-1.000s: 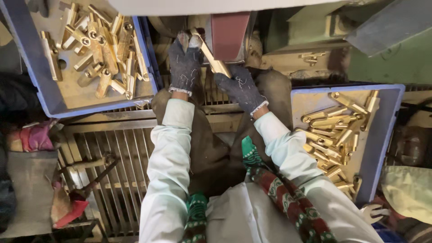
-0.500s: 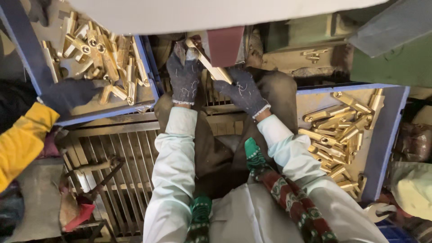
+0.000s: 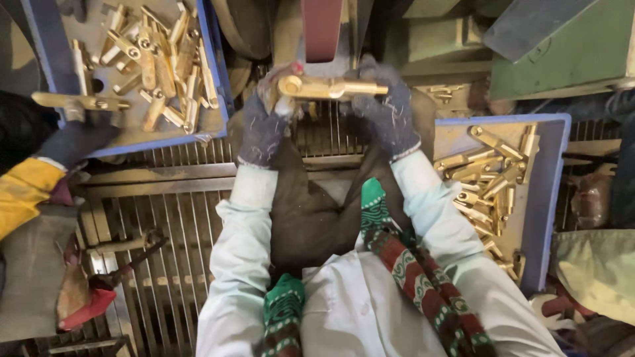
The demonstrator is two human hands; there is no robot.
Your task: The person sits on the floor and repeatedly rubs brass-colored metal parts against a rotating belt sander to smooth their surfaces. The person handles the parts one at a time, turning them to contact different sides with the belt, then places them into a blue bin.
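Both of my hands wear dark knitted gloves and grip one long brass part (image 3: pixel 331 87) lying crosswise just below a reddish sanding belt (image 3: pixel 322 30). My left hand (image 3: pixel 264 125) holds the end with the round hole. My right hand (image 3: pixel 387 109) holds the other, narrower end. The part sits level between the two hands.
A blue tray (image 3: pixel 211 73) with several brass parts is at upper left, another blue tray (image 3: pixel 546 198) of parts at right. A co-worker's gloved hand (image 3: pixel 73 135) in a yellow sleeve holds a brass part (image 3: pixel 79 101) at the left tray. A metal grate (image 3: pixel 165 225) and green machine housing (image 3: pixel 562 46) surround me.
The brass part has turned from slanted to level and come nearer, below the belt. The co-worker's hand has reached in at the left and now holds a part by the tray.
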